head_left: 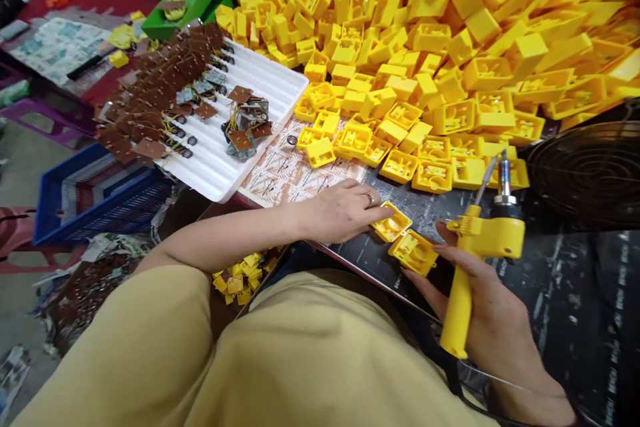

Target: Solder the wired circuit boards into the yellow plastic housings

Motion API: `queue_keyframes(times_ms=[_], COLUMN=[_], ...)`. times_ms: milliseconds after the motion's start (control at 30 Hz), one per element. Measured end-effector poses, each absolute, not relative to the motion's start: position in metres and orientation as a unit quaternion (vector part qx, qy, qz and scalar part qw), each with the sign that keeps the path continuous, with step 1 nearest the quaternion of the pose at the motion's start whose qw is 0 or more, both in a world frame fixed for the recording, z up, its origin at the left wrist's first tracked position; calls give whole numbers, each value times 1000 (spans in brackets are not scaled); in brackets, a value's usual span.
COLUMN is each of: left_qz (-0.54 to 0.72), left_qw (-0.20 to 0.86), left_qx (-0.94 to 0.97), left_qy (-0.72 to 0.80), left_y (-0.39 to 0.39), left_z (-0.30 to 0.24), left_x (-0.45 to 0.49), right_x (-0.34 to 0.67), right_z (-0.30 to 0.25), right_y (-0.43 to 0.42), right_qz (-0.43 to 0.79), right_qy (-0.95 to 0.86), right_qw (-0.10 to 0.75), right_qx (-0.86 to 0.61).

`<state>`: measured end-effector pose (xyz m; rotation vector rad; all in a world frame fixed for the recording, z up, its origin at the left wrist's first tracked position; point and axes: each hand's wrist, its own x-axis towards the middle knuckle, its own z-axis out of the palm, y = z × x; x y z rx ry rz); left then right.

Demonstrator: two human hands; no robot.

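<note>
My left hand (pixel 345 212), with a ring on one finger, pinches a small open yellow plastic case (pixel 393 223) at the table's near edge. A second yellow case half (pixel 414 253) lies against it, and I cannot tell whether they are joined. My right hand (pixel 493 300) holds a yellow soldering gun (pixel 487 237), its metal tip and feed tube pointing away from me. The fingers of that hand also touch the second case half. Part of the right hand's grip is hidden behind the handle.
A large heap of yellow cases (pixel 400 67) covers the back. Brown circuit boards (pixel 165 73) with wires lie on a white foam tray (pixel 270 80) at left. A round dark grille (pixel 590 173) stands at right. A blue basket (pixel 65 213) is below left.
</note>
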<state>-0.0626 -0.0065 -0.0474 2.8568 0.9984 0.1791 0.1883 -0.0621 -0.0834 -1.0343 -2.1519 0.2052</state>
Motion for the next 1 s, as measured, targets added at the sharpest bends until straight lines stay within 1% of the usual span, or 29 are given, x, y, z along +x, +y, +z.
queue_keyframes(times_ms=[100,200,267,333,433,500,567,633,667,733,800,900,1000], left_qz=[59,62,75,88,138,209,332,444,471,484,473,464,470], left_qw=[24,-46,-86,-86,-55,-32,33,172,254,398,491,575,637], left_qx=[925,863,828,815,804,780,738,686,663,617,578,523,453], left_qy=[375,499,549,566,576,589,587,550,524,476,449,426,410], left_y=[-12,-3,9,22,41,48,51,47,43,34,22,8,-1], left_z=[-36,-17,-12,-13,-14,-4,12,25,28,26,15,-6,-21], left_x=[-74,-117,-151,-181,-205,-209,-202,-186,-175,-148,-119,-81,-56], right_x=[189,189,185,176,160,152,148,147,146,143,136,125,120], right_z=[-84,-83,-83,-84,-88,-91,-89,-83,-79,-70,-62,-58,-59], right_y=[-59,-56,-54,-51,-44,-40,-38,-39,-41,-47,-52,-57,-59], right_qz=[67,57,54,50,46,46,49,55,64,95,134,155,124], right_qy=[-850,-849,-845,-846,-855,-859,-857,-847,-840,-821,-800,-776,-761], right_qw=[345,346,354,356,351,353,360,376,388,414,437,466,497], right_qx=[-391,-395,-397,-394,-378,-369,-366,-371,-374,-381,-388,-397,-397])
